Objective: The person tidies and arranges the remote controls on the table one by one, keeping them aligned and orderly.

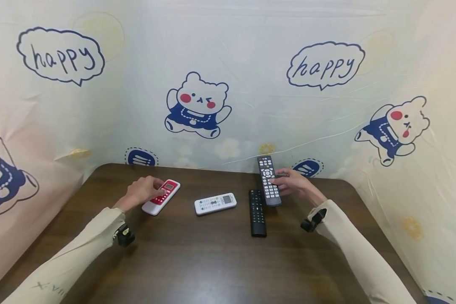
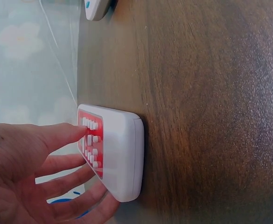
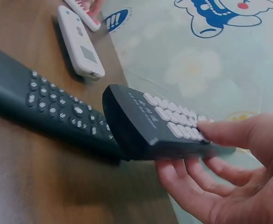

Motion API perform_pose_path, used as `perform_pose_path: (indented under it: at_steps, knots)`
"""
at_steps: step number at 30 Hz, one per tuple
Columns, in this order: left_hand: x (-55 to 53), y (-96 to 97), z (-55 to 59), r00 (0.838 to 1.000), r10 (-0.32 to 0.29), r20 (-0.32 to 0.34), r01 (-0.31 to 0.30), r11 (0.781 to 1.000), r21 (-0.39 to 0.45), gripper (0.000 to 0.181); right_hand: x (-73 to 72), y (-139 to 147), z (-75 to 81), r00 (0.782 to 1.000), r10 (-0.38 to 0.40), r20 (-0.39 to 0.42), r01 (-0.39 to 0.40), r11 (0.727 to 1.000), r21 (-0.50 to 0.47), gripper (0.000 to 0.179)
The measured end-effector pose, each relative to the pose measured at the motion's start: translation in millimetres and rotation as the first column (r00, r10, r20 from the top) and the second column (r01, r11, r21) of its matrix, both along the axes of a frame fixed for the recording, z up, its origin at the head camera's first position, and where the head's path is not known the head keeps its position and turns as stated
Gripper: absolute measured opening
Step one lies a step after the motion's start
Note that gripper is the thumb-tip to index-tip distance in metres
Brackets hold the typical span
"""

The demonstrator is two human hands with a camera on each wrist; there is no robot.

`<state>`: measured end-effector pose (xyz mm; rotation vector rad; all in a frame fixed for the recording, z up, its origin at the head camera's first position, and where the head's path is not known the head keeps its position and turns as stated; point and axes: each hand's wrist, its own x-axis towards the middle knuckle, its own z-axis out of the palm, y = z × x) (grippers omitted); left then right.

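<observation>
My left hand (image 1: 144, 191) grips a white remote control with a red face (image 1: 166, 192) at the table's left. In the left wrist view, the thumb presses on its buttons and the other fingers reach round its far side. My right hand (image 1: 291, 182) holds a dark grey remote control with white buttons (image 1: 269, 179), thumb on top and fingers underneath. The right wrist view shows this remote (image 3: 155, 121) raised and tilted above the table. Just left of it lies a slim black remote control (image 1: 256, 215), partly overlapped by the held one.
Between the hands a white remote control with a small screen (image 1: 215, 204) lies on the brown wooden table (image 1: 197, 261). A pale curtain (image 1: 251, 105) printed with bears and "happy" bubbles hangs along the table's back and sides.
</observation>
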<state>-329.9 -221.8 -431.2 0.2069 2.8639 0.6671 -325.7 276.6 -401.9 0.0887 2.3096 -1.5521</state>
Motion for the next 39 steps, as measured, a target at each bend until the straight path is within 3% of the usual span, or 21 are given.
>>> perform_pose_path:
  at_steps: [6, 15, 20, 28, 39]
  knots:
    - [0.6, 0.0, 2.4, 1.0, -0.01, -0.002, 0.01, 1.0, 0.009, 0.054, 11.7, 9.6, -7.3, 0.999, -0.016, 0.046, 0.015, 1.0, 0.008, 0.072]
    - [0.7, -0.7, 2.7, 1.0, -0.012, -0.009, 0.012, 1.0, 0.002, 0.053, 27.4, 18.8, -12.3, 0.988, 0.104, 0.118, -0.11, 0.993, 0.049, 0.07]
    - [0.2, -1.5, 2.4, 1.0, -0.014, -0.012, 0.014, 1.0, -0.003, 0.053, 33.0, 16.3, -16.5, 0.983, 0.111, 0.148, -0.122, 0.99, 0.072, 0.066]
    - [1.8, -1.1, 1.1, 1.0, -0.009, -0.006, 0.009, 1.0, -0.003, 0.053, 36.9, 11.4, -26.6, 0.975, 0.102, 0.196, -0.119, 0.99, 0.078, 0.058]
    - [0.2, -0.4, -0.8, 1.0, -0.006, -0.019, 0.006, 1.0, -0.001, 0.052, 38.9, 8.8, -21.6, 0.974, 0.119, 0.191, -0.159, 0.965, 0.211, 0.049]
